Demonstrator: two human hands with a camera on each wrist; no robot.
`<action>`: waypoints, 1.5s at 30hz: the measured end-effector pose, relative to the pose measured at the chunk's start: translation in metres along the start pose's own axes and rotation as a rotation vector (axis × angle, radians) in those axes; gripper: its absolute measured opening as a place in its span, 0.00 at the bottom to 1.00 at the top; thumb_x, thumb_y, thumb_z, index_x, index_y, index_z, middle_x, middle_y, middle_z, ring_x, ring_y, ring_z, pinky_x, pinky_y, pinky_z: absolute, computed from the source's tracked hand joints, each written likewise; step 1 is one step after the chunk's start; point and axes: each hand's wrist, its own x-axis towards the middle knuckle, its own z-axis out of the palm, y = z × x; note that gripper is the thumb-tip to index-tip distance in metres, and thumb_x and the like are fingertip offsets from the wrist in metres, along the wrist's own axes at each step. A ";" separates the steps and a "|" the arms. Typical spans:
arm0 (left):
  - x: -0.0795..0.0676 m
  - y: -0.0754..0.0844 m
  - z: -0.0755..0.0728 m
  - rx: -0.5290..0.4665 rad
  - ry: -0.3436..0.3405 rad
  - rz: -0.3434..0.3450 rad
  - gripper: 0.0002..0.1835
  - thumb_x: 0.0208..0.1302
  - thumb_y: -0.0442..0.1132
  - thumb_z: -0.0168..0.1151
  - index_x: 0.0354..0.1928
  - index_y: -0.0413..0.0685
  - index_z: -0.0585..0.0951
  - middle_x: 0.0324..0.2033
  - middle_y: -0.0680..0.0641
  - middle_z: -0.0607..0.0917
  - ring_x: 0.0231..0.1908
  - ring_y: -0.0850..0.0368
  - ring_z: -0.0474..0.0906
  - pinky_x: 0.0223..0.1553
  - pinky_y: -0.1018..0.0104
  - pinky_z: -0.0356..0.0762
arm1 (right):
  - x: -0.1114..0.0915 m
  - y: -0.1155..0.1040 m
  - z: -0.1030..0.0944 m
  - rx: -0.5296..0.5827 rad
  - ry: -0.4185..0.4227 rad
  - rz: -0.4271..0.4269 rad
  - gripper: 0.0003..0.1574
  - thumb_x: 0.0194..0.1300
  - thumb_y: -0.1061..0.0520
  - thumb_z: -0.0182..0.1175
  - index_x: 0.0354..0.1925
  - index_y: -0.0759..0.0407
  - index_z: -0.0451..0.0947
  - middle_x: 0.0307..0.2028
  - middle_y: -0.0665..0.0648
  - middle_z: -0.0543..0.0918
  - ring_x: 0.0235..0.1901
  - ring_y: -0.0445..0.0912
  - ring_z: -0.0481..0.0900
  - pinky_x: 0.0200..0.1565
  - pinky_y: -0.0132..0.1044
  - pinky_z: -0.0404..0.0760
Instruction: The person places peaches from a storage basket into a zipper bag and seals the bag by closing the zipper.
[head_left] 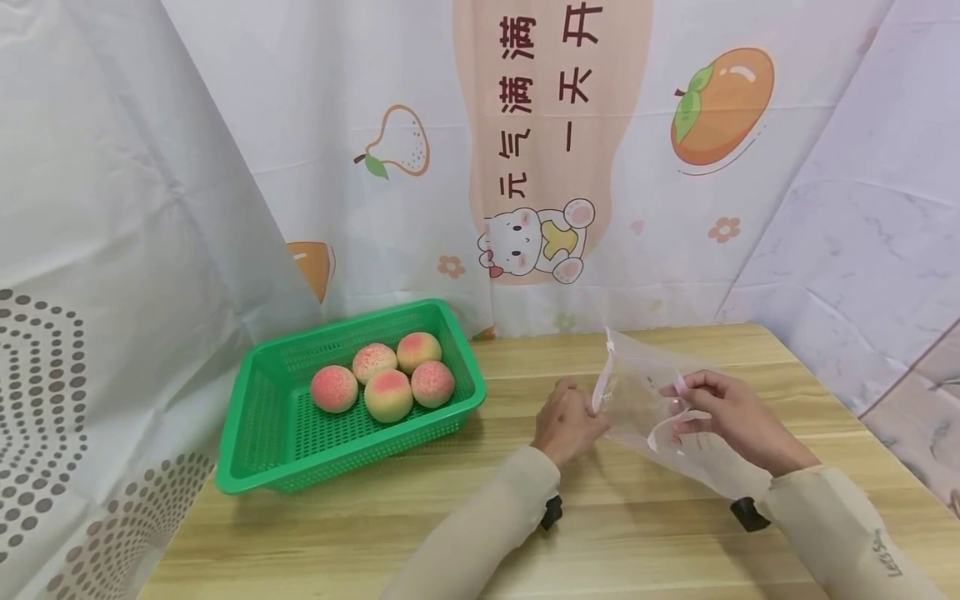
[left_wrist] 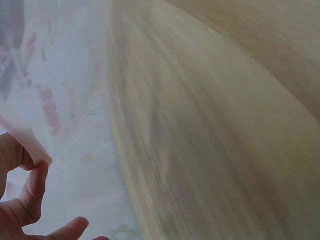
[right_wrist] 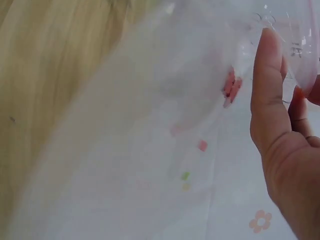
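A clear plastic zip bag (head_left: 633,400) with a pale pink-white edge hangs tilted between both hands above the table, its mouth partly spread. My left hand (head_left: 566,421) pinches the bag's left edge between thumb and finger; the left wrist view shows this pinch on the pinkish strip (left_wrist: 31,145). On the other side, my right hand (head_left: 738,421) pinches the rim. In the right wrist view one straight finger (right_wrist: 267,85) lies against the film, while the pinching fingertips are partly cut off at the frame's edge. The bag holds nothing that I can see.
Left of the hands stands a green perforated basket (head_left: 251,408) with several peaches (head_left: 388,396) in it. The wooden table (head_left: 480,533) ends at a printed curtain (head_left: 420,250) behind. More hanging cloth (head_left: 112,250) closes off the left side.
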 end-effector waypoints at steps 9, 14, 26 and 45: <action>0.000 -0.011 -0.013 -0.011 0.034 0.002 0.13 0.50 0.39 0.71 0.14 0.53 0.79 0.57 0.48 0.81 0.56 0.52 0.78 0.51 0.56 0.77 | 0.000 -0.001 -0.014 0.249 -0.048 -0.080 0.09 0.78 0.67 0.46 0.42 0.65 0.74 0.46 0.52 0.86 0.41 0.47 0.86 0.44 0.42 0.85; 0.000 -0.015 -0.021 -0.033 0.036 -0.026 0.08 0.51 0.40 0.71 0.18 0.52 0.84 0.56 0.49 0.81 0.55 0.53 0.78 0.49 0.56 0.77 | 0.001 -0.005 -0.017 0.334 -0.039 -0.088 0.12 0.78 0.68 0.45 0.42 0.64 0.76 0.45 0.54 0.85 0.44 0.46 0.85 0.45 0.41 0.84; 0.001 -0.021 -0.034 -0.084 0.049 -0.056 0.11 0.54 0.41 0.67 0.17 0.53 0.80 0.54 0.51 0.80 0.53 0.52 0.78 0.48 0.55 0.77 | 0.005 -0.013 -0.024 0.345 0.014 -0.075 0.09 0.77 0.67 0.47 0.41 0.65 0.75 0.44 0.55 0.83 0.46 0.43 0.84 0.43 0.39 0.85; 0.002 -0.010 -0.039 -0.141 0.039 -0.065 0.10 0.58 0.46 0.66 0.21 0.54 0.82 0.59 0.49 0.79 0.59 0.50 0.75 0.55 0.48 0.75 | 0.011 -0.011 -0.014 0.419 -0.025 -0.095 0.13 0.77 0.70 0.45 0.41 0.62 0.76 0.44 0.55 0.86 0.44 0.43 0.84 0.41 0.39 0.85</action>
